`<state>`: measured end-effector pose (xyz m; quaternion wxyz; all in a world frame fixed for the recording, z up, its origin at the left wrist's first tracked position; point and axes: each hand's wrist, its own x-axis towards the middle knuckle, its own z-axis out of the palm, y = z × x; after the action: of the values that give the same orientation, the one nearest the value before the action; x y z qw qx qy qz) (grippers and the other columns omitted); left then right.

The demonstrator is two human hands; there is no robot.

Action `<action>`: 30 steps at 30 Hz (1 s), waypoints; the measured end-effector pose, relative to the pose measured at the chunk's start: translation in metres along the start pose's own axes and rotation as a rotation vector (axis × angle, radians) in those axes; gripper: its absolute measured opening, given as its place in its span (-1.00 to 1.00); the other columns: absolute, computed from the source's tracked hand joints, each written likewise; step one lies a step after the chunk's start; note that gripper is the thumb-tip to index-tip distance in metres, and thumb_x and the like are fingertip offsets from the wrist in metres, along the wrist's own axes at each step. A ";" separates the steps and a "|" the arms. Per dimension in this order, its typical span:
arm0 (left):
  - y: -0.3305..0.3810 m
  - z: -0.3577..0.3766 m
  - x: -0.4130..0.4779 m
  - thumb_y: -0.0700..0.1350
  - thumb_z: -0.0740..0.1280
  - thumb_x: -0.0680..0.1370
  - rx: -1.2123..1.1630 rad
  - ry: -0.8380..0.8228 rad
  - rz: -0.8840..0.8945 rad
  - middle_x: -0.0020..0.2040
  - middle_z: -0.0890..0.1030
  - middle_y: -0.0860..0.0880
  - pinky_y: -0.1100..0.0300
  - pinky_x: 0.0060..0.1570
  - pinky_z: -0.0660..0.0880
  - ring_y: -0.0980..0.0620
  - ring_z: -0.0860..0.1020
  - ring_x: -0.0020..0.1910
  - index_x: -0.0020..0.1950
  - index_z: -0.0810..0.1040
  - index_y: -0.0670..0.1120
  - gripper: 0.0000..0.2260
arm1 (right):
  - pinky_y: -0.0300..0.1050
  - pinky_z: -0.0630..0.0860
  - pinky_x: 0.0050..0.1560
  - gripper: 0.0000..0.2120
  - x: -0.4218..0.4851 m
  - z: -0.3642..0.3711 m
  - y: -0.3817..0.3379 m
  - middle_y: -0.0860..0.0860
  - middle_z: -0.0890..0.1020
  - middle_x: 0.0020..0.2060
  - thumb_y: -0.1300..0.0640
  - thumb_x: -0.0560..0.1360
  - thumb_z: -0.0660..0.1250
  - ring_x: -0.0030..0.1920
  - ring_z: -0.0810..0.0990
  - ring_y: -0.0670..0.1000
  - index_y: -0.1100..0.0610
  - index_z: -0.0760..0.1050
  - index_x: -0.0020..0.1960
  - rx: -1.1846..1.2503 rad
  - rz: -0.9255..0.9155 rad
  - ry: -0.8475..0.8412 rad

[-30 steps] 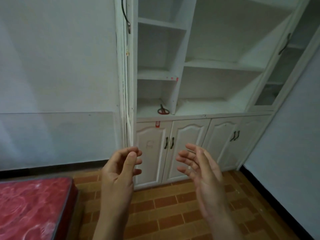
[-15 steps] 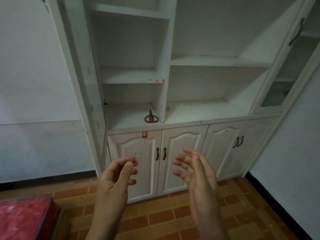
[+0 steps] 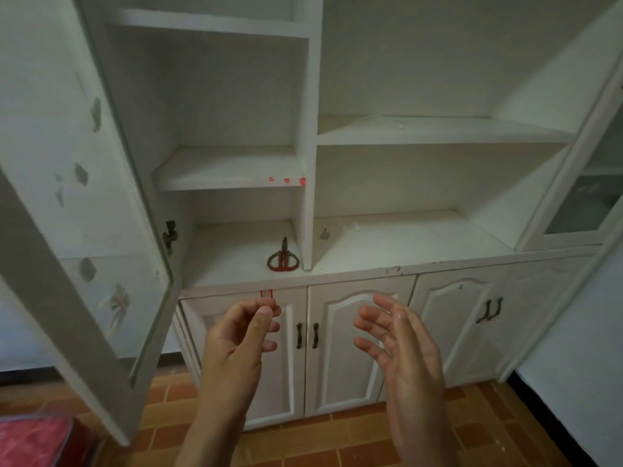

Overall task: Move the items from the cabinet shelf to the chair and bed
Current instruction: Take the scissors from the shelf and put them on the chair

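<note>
Scissors are seen on the cabinet shelf, centre frame.
Left hand and right hand are held empty; a cut is risked if blades are grabbed.

Scissors lie on the cabinet shelf, left of the divider, above the lower doors.
</note>
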<state>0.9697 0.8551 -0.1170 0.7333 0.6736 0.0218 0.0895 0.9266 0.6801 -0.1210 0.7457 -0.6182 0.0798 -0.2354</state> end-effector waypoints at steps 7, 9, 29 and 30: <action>-0.022 0.015 0.081 -0.10 0.29 0.62 -0.031 -0.024 -0.036 -0.02 0.72 -0.01 0.04 -0.04 0.60 -0.04 0.66 -0.01 0.05 0.66 -0.03 -0.85 | -0.06 0.63 0.00 -0.67 0.074 0.028 0.034 0.00 0.75 -0.04 -0.08 0.56 0.17 0.01 0.73 0.00 0.03 0.61 0.15 -0.069 0.037 0.026; -0.024 0.016 0.111 -0.10 0.28 0.63 -0.057 -0.011 -0.034 -0.03 0.72 0.00 0.05 -0.04 0.59 -0.05 0.65 0.00 0.03 0.66 -0.02 -0.85 | -0.07 0.64 0.00 -0.74 0.102 0.040 0.039 0.01 0.74 -0.04 0.05 0.66 0.15 0.02 0.73 0.02 0.03 0.61 0.14 -0.095 0.042 0.032; -0.110 0.038 0.310 -0.17 0.27 0.64 0.060 0.153 -0.197 -0.04 0.72 -0.04 0.08 -0.11 0.59 -0.08 0.66 -0.02 0.01 0.67 -0.07 -0.83 | -0.17 0.64 0.05 -0.78 0.291 0.143 0.171 0.03 0.74 0.00 0.07 0.69 0.17 0.03 0.73 -0.04 -0.01 0.59 0.15 -0.153 0.320 -0.141; -0.112 0.043 0.315 -0.17 0.27 0.65 0.067 0.154 -0.212 -0.02 0.72 -0.04 0.08 -0.09 0.60 -0.07 0.66 -0.01 0.01 0.67 -0.07 -0.83 | -0.18 0.62 0.08 -0.79 0.295 0.144 0.178 0.01 0.73 0.03 0.03 0.69 0.17 0.04 0.72 -0.06 -0.04 0.58 0.15 -0.157 0.347 -0.157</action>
<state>1.2969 0.8550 -0.1967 0.7120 0.6827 0.1521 0.0621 1.2893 0.6974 -0.2090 0.7284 -0.6680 0.1448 -0.0475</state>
